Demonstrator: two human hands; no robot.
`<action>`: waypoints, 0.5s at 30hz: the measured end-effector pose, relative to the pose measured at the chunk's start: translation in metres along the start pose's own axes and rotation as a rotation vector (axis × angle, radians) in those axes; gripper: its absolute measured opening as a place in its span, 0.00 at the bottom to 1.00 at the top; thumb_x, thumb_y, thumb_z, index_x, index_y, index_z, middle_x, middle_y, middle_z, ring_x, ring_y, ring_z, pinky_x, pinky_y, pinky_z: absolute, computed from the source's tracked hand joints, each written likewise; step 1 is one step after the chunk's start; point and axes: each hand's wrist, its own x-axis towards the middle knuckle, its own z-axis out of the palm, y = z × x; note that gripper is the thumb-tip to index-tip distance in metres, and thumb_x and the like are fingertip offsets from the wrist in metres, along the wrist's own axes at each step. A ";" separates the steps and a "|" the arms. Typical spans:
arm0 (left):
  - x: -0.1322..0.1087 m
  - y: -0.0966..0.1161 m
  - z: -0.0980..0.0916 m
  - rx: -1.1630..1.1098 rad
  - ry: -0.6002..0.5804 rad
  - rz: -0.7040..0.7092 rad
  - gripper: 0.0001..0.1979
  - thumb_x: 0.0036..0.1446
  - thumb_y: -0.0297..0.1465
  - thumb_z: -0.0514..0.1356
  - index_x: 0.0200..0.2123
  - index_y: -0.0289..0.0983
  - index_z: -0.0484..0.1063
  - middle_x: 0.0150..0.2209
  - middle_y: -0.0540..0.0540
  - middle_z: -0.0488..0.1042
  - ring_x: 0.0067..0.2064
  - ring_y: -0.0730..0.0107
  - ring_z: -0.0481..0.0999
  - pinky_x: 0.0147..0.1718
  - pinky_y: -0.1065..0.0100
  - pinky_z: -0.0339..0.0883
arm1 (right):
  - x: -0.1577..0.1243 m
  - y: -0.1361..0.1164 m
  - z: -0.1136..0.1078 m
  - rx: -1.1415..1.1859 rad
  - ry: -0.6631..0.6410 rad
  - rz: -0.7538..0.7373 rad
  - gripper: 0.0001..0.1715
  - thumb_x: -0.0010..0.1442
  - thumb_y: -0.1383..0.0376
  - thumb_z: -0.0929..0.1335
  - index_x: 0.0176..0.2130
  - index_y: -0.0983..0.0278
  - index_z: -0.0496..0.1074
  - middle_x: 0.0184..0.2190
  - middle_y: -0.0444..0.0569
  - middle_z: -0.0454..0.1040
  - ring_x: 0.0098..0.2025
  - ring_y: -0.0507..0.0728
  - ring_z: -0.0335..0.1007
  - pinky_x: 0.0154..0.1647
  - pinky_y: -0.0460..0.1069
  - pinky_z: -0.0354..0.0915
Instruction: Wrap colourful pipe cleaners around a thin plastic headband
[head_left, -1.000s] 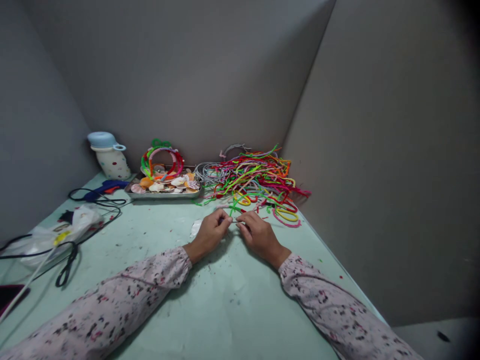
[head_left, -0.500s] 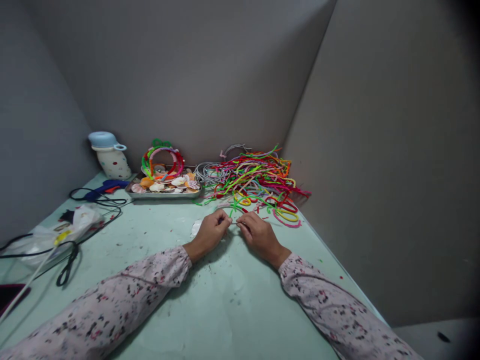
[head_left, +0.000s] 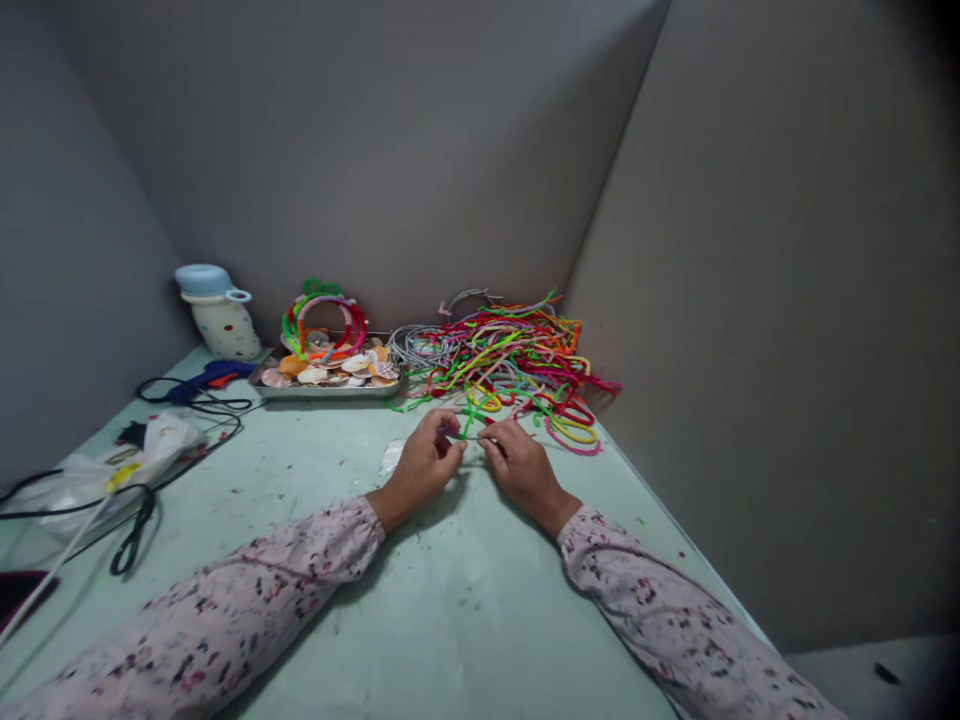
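Observation:
Between my hands is a thin grey wire ring (head_left: 472,438) with colored pipe cleaner on parts of it. A green pipe cleaner (head_left: 469,420) crosses it near my left fingertips, its end pointing away from me. My left hand (head_left: 426,460) is curled around the ring's left side, thumb a little apart from the fingers; its exact grip is partly hidden. With thumb and forefinger, my right hand (head_left: 521,468) pinches the wire on the right. Just beyond lies a tangled pile of pipe cleaners (head_left: 510,345) in many colors.
A metal tray (head_left: 330,392) of seashells holds several wrapped rings (head_left: 326,320). Coiled grey wire (head_left: 420,345) lies beside it. To the left stand a blue-lidded bottle (head_left: 225,325), a blue glue gun (head_left: 206,380), black cords (head_left: 139,530) and a plastic bag (head_left: 82,485). Walls enclose the table's back and right.
My left fingers have loosened and lifted, the thumb parting from the forefinger. The green pipe cleaner now sits lower, by my left fingertips. My right hand still pinches in nearly the same spot.

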 end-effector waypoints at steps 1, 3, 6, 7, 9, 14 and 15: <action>0.000 0.000 0.000 -0.007 -0.001 0.000 0.08 0.54 0.30 0.57 0.39 0.38 0.63 0.35 0.51 0.66 0.26 0.79 0.63 0.24 0.75 0.57 | 0.000 0.000 0.000 0.005 0.007 0.003 0.08 0.64 0.67 0.63 0.41 0.62 0.71 0.36 0.50 0.72 0.40 0.56 0.69 0.42 0.50 0.67; 0.000 0.000 0.001 0.002 0.005 0.012 0.07 0.55 0.30 0.57 0.38 0.37 0.64 0.37 0.50 0.66 0.26 0.79 0.63 0.24 0.75 0.57 | 0.001 0.000 0.000 0.011 0.017 0.003 0.08 0.64 0.68 0.63 0.40 0.62 0.71 0.36 0.50 0.72 0.40 0.56 0.69 0.42 0.50 0.67; 0.001 -0.001 0.001 0.048 0.019 0.046 0.06 0.56 0.30 0.56 0.38 0.37 0.67 0.40 0.47 0.67 0.28 0.78 0.64 0.26 0.74 0.59 | 0.001 0.000 0.000 0.019 0.021 -0.006 0.08 0.64 0.67 0.63 0.40 0.62 0.71 0.36 0.50 0.72 0.41 0.56 0.69 0.42 0.51 0.67; 0.001 -0.001 0.001 0.061 0.017 0.056 0.05 0.56 0.29 0.56 0.38 0.38 0.68 0.40 0.47 0.67 0.29 0.77 0.65 0.27 0.74 0.60 | 0.001 0.000 0.000 0.021 0.020 -0.006 0.08 0.64 0.67 0.63 0.40 0.62 0.71 0.36 0.50 0.72 0.41 0.56 0.70 0.42 0.51 0.67; 0.002 -0.001 0.001 0.076 0.011 0.072 0.05 0.56 0.29 0.56 0.38 0.38 0.69 0.41 0.46 0.68 0.31 0.76 0.66 0.28 0.73 0.61 | 0.001 0.000 -0.001 0.019 0.013 -0.003 0.08 0.64 0.68 0.63 0.40 0.62 0.71 0.36 0.50 0.72 0.41 0.56 0.70 0.42 0.51 0.67; 0.001 -0.002 0.000 0.092 0.009 0.080 0.05 0.57 0.29 0.57 0.37 0.38 0.70 0.40 0.46 0.68 0.34 0.74 0.68 0.30 0.73 0.63 | 0.001 -0.001 -0.001 0.017 0.006 -0.002 0.08 0.64 0.68 0.63 0.41 0.62 0.71 0.37 0.51 0.72 0.41 0.57 0.69 0.43 0.51 0.67; 0.001 -0.002 0.000 0.095 0.010 0.081 0.05 0.57 0.29 0.57 0.37 0.38 0.70 0.40 0.46 0.68 0.34 0.74 0.68 0.30 0.73 0.63 | 0.001 -0.001 -0.001 0.016 0.005 0.001 0.08 0.64 0.68 0.63 0.41 0.62 0.71 0.37 0.51 0.72 0.41 0.57 0.69 0.43 0.51 0.67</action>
